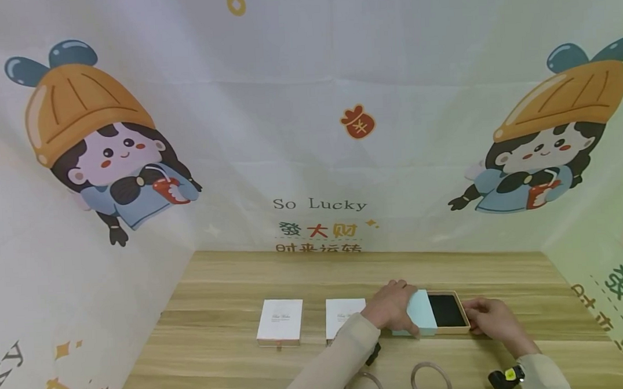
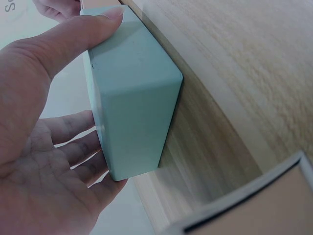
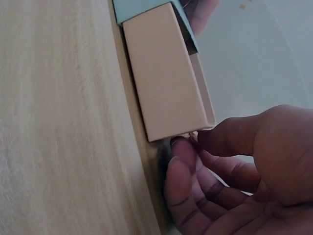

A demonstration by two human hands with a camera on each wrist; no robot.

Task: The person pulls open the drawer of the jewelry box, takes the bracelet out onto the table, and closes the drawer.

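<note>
On the table to the right lies a light-blue slide-out box, its sleeve (image 1: 422, 314) covering the left part. My left hand (image 1: 392, 306) holds that sleeve; in the left wrist view the thumb lies along one side and the fingers along another. Out of the sleeve's right end sticks a tan drawer (image 3: 164, 81) with a dark lining (image 1: 445, 310). At the drawer's outer end, my right hand (image 1: 497, 321) pinches a small pull tab (image 3: 193, 135) between thumb and index finger, most of the tab hidden by the fingertips.
Two white boxes with printed lids, one at left (image 1: 279, 319) and one partly behind my left arm (image 1: 343, 312), sit on the wooden table (image 1: 216, 291). Two bangles, one (image 1: 427, 364) nearer the middle and one (image 1: 381, 387) beside my left sleeve, lie in front. Printed cloth walls (image 1: 309, 131) enclose the table.
</note>
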